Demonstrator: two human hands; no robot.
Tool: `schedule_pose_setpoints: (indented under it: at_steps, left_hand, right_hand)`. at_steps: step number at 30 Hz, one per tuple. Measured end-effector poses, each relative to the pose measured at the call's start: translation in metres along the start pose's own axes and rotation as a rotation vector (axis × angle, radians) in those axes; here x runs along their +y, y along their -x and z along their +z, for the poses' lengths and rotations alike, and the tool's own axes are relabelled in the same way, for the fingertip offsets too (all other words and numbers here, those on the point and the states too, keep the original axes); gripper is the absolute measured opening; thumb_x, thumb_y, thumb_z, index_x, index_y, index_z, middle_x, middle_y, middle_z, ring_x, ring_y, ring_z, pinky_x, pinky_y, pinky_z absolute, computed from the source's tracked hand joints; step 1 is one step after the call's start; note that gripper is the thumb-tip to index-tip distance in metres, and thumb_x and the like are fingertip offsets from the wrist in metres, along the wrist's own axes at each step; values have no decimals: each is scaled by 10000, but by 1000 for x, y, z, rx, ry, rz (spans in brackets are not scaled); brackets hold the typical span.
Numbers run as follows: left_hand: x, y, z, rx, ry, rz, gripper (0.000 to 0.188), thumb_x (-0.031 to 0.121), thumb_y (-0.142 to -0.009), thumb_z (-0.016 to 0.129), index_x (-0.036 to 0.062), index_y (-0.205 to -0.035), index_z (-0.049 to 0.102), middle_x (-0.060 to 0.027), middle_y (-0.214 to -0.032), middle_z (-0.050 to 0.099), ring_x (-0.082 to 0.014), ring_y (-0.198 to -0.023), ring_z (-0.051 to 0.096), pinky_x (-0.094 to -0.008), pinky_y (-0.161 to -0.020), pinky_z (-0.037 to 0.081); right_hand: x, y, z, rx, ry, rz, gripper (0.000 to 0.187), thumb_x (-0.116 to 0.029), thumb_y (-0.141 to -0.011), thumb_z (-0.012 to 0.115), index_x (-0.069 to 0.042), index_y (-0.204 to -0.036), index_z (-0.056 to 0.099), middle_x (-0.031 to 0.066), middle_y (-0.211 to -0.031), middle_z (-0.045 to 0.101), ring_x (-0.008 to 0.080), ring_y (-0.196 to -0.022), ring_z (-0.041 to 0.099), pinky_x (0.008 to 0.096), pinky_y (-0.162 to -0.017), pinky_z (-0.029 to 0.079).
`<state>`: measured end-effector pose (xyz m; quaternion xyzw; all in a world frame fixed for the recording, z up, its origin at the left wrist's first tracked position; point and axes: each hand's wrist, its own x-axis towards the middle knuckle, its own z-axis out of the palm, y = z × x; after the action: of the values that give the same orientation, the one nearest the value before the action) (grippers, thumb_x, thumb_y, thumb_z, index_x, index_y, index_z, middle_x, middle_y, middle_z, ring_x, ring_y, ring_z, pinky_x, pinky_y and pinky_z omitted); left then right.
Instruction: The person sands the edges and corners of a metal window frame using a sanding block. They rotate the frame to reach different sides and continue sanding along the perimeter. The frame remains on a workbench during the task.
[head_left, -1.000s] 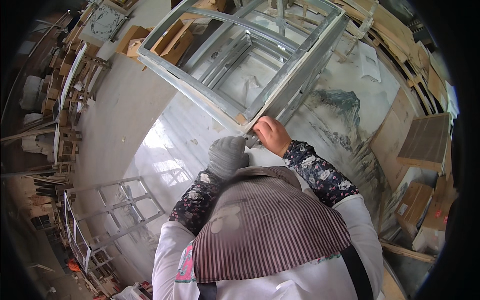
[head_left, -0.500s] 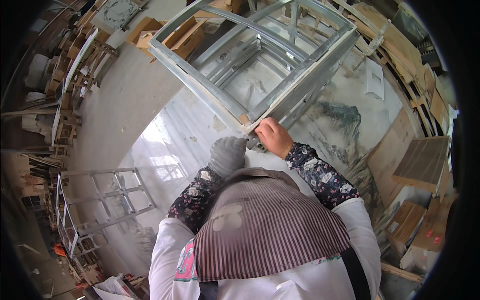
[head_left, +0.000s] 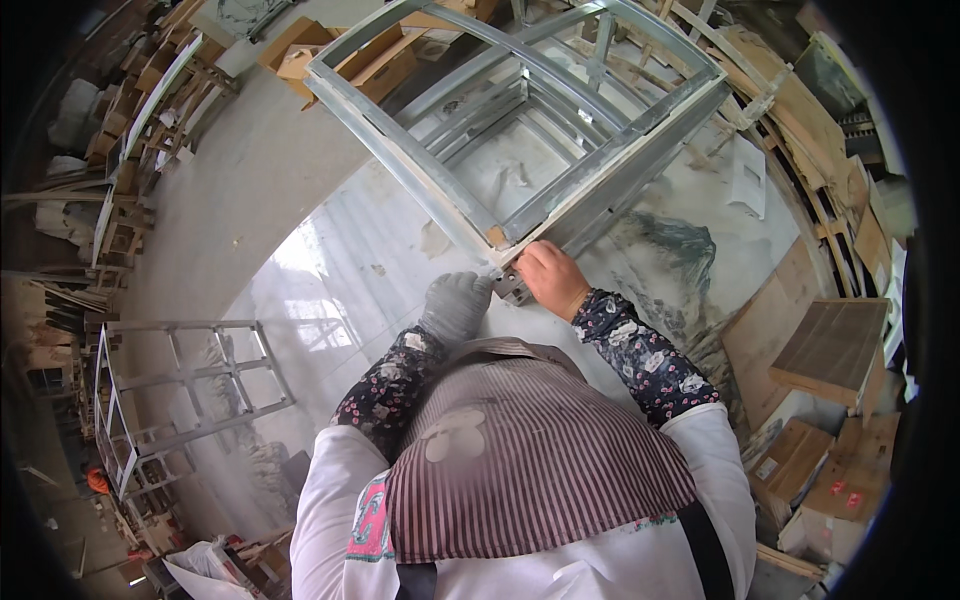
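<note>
A large silver metal frame [head_left: 404, 158] stands in front of me, its near corner pointing toward my body. At that corner my right hand [head_left: 552, 277], bare, is closed with the fingertips pressed together. Whatever it pinches there is hidden. To the left, my left hand [head_left: 457, 305] in a grey glove is curled into a fist just short of the corner, and I cannot make out what is inside it. Between the two hands, below the corner, shows a small grey metal piece with holes [head_left: 513, 287]. A pale strip runs along the frame's outer edges.
A smaller silver metal frame [head_left: 190, 437] stands at the left. Cardboard boxes [head_left: 375, 65] lie beyond the large frame. Wooden boards [head_left: 790, 115] and a brown slatted box [head_left: 832, 345] line the right. Glossy marble-patterned slabs [head_left: 335, 290] spread underneath.
The view has shifted slightly, so the large frame sits a little further right in the picture. Both hands stay at the corner, and more of the small holed metal piece shows between them.
</note>
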<state>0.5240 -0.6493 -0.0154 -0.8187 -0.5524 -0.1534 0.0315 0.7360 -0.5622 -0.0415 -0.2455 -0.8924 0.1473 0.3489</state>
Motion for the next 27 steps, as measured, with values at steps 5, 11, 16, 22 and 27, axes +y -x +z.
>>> schedule_pose_setpoints:
  at_steps: [5, 11, 16, 22, 27]
  left_hand:
    - [-2, 2, 3, 76, 80, -3, 228, 180, -763, 692, 125, -978, 638, -75, -807, 625, -307, -757, 642, -462, -653, 511]
    - [-1, 2, 15, 23, 33, -72, 130, 183, -840, 654, 111, -948, 651, -86, -823, 650, -297, -764, 666, -452, -674, 528]
    - [0, 3, 16, -57, 179, -169, 124, 192, -921, 620, 86, -968, 662, -114, -821, 671, -331, -741, 679, -470, -642, 536]
    - [19, 20, -7, -95, 313, -216, 134, 216, -934, 636, 93, -899, 678, -134, -843, 668, -352, -780, 672, -486, -701, 539]
    - [11, 20, -19, -164, 419, -284, 155, 162, -829, 666, 92, -966, 682, -159, -963, 661, -378, -882, 662, -488, -766, 535]
  right_hand:
    - [-9, -4, -12, 56, -65, 34, 142, -33, -844, 649, -38, -986, 645, 108, -1004, 601, 322, -961, 602, 422, -835, 521]
    - [-17, 0, -15, 21, 51, 39, 210, -9, -850, 645, -40, -1051, 700, 86, -1044, 631, 304, -1026, 601, 431, -897, 489]
    - [-25, 0, -14, -58, 130, 100, 199, -58, -864, 632, -71, -1044, 715, 54, -1060, 639, 274, -1067, 585, 417, -930, 443]
    - [-38, 8, -33, -90, -51, 190, 115, -84, -866, 687, -80, -981, 695, 72, -1001, 651, 306, -968, 604, 433, -862, 489]
    - [-46, 10, -39, -108, -99, 237, 89, -75, -867, 709, -53, -943, 668, 101, -921, 655, 326, -907, 617, 426, -817, 507]
